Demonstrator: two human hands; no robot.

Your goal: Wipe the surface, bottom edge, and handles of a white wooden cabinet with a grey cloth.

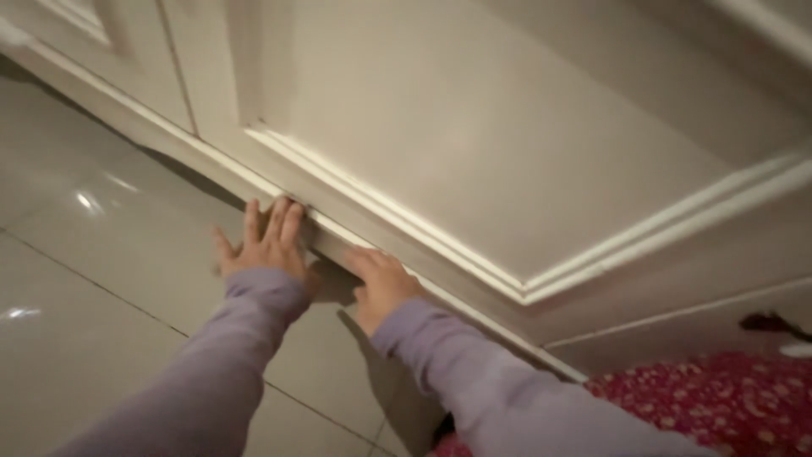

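Both my arms in lilac sleeves reach down to the bottom edge of a cream panelled cabinet door (474,161). My left hand (262,241) lies flat on the floor with fingers spread, its fingertips touching the lower edge of the door. My right hand (381,283) is beside it, with its fingers curled under that same lower edge, so the fingertips are hidden. Neither hand holds a loose object.
Glossy pale floor tiles (93,271) with dark grout lines fill the left side. A second cabinet door (93,51) stands at the upper left. A red cloth with a pale flower pattern (719,402) lies at the lower right, below a small dark object (770,322).
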